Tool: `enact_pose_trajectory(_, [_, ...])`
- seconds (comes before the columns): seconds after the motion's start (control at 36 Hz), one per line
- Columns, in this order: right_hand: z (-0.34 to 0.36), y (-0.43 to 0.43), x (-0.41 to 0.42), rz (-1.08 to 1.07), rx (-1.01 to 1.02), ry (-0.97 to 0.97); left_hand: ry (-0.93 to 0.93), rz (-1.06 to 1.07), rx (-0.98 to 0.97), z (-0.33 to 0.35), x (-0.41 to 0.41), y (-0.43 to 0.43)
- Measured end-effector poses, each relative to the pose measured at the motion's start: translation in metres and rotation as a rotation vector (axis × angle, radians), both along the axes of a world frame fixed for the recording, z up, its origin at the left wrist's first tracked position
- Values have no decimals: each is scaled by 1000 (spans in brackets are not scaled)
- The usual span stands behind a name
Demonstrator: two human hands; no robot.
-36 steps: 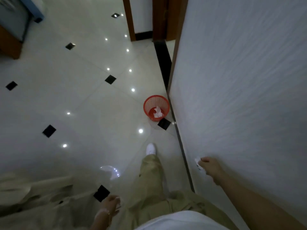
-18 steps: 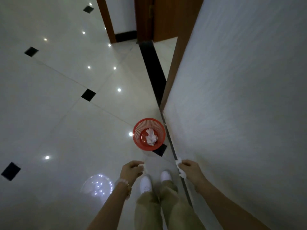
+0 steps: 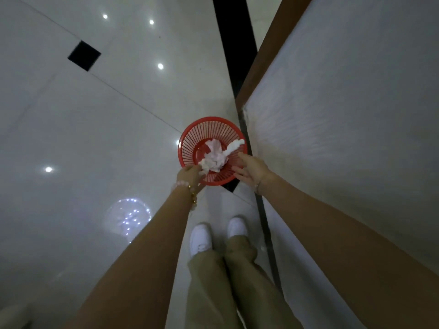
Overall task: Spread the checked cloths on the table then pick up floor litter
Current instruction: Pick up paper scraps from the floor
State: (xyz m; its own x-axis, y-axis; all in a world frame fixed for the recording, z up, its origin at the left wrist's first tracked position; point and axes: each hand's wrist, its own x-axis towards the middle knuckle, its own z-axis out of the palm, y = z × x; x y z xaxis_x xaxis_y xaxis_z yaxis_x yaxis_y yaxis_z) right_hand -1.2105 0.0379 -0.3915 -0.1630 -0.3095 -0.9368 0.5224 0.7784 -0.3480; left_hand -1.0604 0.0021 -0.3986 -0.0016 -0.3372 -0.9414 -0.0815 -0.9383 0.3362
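A red mesh waste basket (image 3: 190, 136) stands on the floor against the wall, with crumpled white paper (image 3: 215, 154) inside. My left hand (image 3: 188, 174) reaches over its near rim, fingers pinched on a white paper scrap (image 3: 203, 166). Over the basket's right side my right hand (image 3: 250, 169) has its fingers spread and holds nothing. A second white paper scrap (image 3: 235, 146) hangs loose just beyond those fingers, inside the basket's mouth. No table or checked cloths are in view.
A pale wall (image 3: 344, 138) with a dark skirting strip runs close on my right, ending at a brown door frame (image 3: 263, 55). Glossy white floor tiles (image 3: 95, 138) with black diamond insets spread to the left. My white shoes (image 3: 200, 238) stand just short of the basket.
I have stepped up to the basket and leaned over it. Both hands moved from my sides to above the basket; my right hand opened and its scrap left the fingers.
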Motion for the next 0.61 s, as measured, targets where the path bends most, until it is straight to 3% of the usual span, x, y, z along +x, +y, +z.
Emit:
enact_pose_trajectory(0.11, [6, 13, -2, 174, 18, 34, -20, 15, -22, 5, 5, -3])
enact_pose_trajectory(0.33, [49, 86, -11, 412, 113, 306, -141, -173, -122, 47, 52, 56])
enact_pose_trajectory(0.44, [103, 132, 0, 582, 163, 352, -161, -252, -106, 102, 91, 112])
enact_pose_trajectory(0.61, [197, 182, 34, 817, 141, 315, -170, -94, -38, 201, 147, 206])
